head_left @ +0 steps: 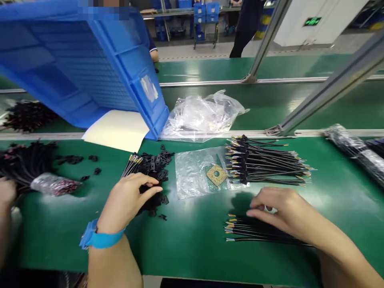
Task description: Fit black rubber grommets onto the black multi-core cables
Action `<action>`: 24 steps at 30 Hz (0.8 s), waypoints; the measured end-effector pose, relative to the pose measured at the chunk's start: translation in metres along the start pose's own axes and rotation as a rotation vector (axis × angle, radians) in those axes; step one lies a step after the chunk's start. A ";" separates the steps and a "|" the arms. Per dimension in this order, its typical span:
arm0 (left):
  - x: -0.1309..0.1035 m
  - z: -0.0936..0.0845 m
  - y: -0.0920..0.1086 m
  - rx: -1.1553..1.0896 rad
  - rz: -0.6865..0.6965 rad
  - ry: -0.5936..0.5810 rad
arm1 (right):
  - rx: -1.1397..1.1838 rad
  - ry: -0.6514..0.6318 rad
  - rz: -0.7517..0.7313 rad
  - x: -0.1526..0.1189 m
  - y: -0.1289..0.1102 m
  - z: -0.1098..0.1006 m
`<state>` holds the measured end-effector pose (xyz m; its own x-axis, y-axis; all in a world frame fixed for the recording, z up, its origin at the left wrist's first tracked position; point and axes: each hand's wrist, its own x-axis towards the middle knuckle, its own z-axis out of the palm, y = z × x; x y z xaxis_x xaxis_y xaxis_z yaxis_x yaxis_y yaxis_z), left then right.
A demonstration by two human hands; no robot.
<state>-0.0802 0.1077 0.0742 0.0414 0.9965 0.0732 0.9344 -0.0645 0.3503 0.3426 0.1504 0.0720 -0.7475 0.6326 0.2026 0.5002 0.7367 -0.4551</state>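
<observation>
My left hand (127, 200), with a blue wrist strap (103, 238), is over a pile of small black plastic parts (154, 162). Its thumb and forefinger come close together at the parts; what lies between them is too small to make out. A bundle of black cables with stripped ends (132, 162) pokes out behind this hand. On the right, my right hand (277, 208) is bent over a row of loose black cables (255, 232), thumb and fingers drawn together. Whether a cable is in them is hidden. Behind it lie several cables with black parts fitted near their ends (270, 160).
A tilted blue crate (126, 72) stands at the back left above a yellowish sheet (117, 128). Clear plastic bags (204, 114) and a tan square pad with a hole (211, 176) lie mid-table. Metal posts (267, 44) rise behind. Another person's hand (6, 194) is by a cable bundle (27, 164).
</observation>
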 end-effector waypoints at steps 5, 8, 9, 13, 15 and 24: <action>-0.004 0.010 0.003 0.026 0.109 -0.238 | 0.005 -0.325 0.129 -0.003 -0.003 0.011; -0.004 0.017 -0.002 0.036 0.152 -0.283 | 0.015 -0.413 0.179 0.001 -0.005 0.014; -0.004 0.020 -0.005 0.040 0.163 -0.274 | 0.011 -0.422 0.173 0.002 -0.006 0.015; -0.005 0.028 -0.013 0.048 0.208 -0.218 | -0.121 -0.313 0.123 0.001 -0.008 0.022; -0.005 0.029 -0.013 0.046 0.220 -0.206 | -0.219 -0.218 0.109 -0.001 -0.009 0.025; -0.001 0.035 -0.013 0.005 0.256 -0.233 | -0.330 -0.211 0.084 -0.003 -0.016 0.019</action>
<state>-0.0802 0.1089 0.0372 0.3540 0.9335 -0.0568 0.8848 -0.3146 0.3438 0.3284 0.1316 0.0619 -0.7542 0.6563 -0.0220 0.6513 0.7434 -0.1520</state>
